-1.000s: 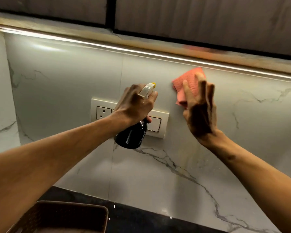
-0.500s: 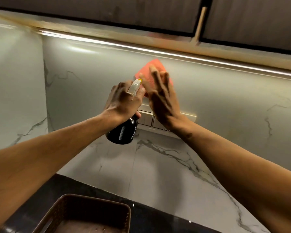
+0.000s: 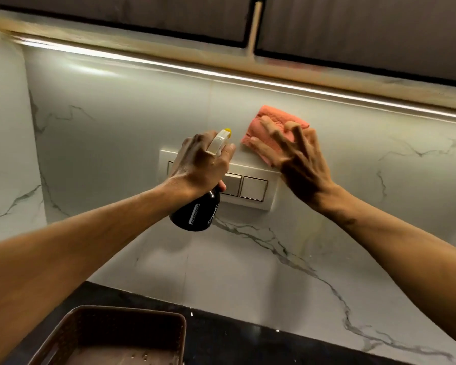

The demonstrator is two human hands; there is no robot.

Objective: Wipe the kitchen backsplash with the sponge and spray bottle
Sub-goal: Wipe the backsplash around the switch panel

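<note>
Sponge (image 3: 275,121) under spread R hand (image 3: 298,160); spray bottle (image 3: 195,214) in L hand (image 3: 200,164)

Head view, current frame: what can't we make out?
All head view:
Switch plate: left end hidden behind the left hand and spray bottle.
Spray bottle: print too small to read.
Pink cloth: lower part under the right hand, whose fingers are motion-blurred.
Brown basket: cut off by the bottom edge.

One black plastic spray bottle (image 3: 195,214) hangs before the one cream rectangular switch plate (image 3: 248,204), which shows two square switches (image 3: 253,188). One pink folded sponge (image 3: 273,119) lies just above it, one brown woven basket (image 3: 132,321) well below, two dark cabinet doors (image 3: 366,30) high above.
</note>
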